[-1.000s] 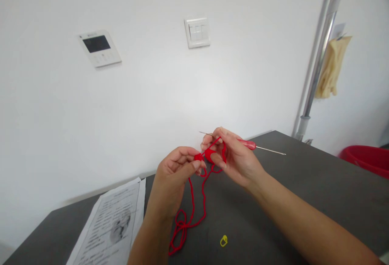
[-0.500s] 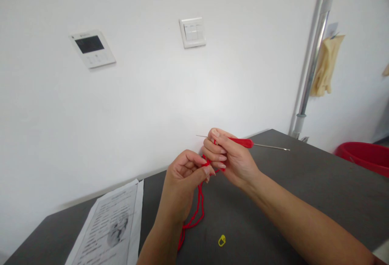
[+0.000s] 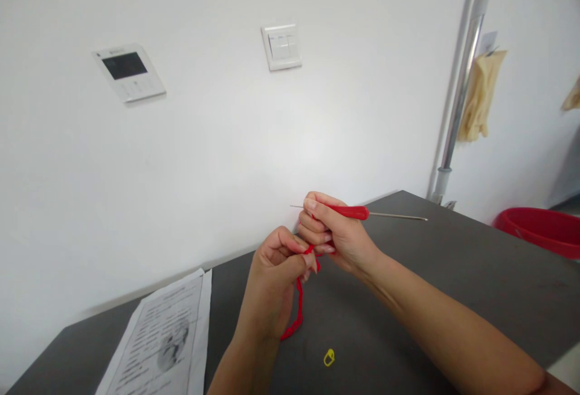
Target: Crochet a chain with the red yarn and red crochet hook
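Both my hands are raised over a dark grey table (image 3: pixel 453 280). My right hand (image 3: pixel 338 232) is closed round a crochet hook (image 3: pixel 357 212) with a red handle and thin metal ends sticking out left and right. My left hand (image 3: pixel 276 274) pinches red yarn (image 3: pixel 299 304) right next to the right hand's fingers. The yarn hangs down from the pinch in a short doubled strand behind my left wrist. What lies between the fingertips of the two hands is mostly hidden.
A small yellow stitch marker (image 3: pixel 329 357) lies on the table near my arms. A printed paper sheet (image 3: pixel 158 340) lies at the left. A red tub (image 3: pixel 539 229) sits at the far right. A metal pole (image 3: pixel 457 87) with hanging gloves (image 3: pixel 478 99) stands behind.
The two hands have closed together. The small red piece seen between them is now covered by fingers. The hanging yarn has been drawn up and looks shorter.
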`<state>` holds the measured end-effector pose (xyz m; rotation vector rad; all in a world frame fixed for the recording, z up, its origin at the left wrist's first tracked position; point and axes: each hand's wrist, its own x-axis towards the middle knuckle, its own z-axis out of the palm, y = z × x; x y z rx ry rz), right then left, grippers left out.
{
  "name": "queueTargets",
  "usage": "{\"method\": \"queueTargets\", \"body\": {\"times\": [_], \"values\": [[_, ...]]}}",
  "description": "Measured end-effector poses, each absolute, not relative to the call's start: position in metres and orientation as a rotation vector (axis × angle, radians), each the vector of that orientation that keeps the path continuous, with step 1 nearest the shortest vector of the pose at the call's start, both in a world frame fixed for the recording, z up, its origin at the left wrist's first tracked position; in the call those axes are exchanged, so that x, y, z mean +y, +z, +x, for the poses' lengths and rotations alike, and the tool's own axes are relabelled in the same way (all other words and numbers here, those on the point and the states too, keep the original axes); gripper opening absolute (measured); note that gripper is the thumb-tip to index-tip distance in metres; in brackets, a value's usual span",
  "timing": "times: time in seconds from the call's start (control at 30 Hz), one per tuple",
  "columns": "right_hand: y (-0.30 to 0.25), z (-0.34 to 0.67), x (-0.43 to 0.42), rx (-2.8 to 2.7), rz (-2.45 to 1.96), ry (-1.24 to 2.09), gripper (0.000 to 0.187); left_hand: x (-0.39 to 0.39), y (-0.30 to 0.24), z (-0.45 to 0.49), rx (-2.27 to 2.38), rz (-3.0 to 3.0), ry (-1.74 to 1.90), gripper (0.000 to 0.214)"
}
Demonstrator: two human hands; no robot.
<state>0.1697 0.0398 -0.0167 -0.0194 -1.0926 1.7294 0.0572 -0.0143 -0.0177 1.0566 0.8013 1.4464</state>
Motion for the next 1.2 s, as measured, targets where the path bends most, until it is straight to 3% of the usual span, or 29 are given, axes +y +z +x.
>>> {"method": "queueTargets", "body": {"times": [0.37, 1.2], "values": [[-0.018, 0.165, 0.047, -0.944, -0.03, 1.88, 0.04, -0.012, -0.007, 0.044, 0.785, 1.102, 1.381, 0.015], [-0.009, 0.169, 0.033, -1.002, 0.019, 1.638, 0.037, -0.01, -0.017, 0.036, 0.916, 1.328, 1.422, 0.013]]}}
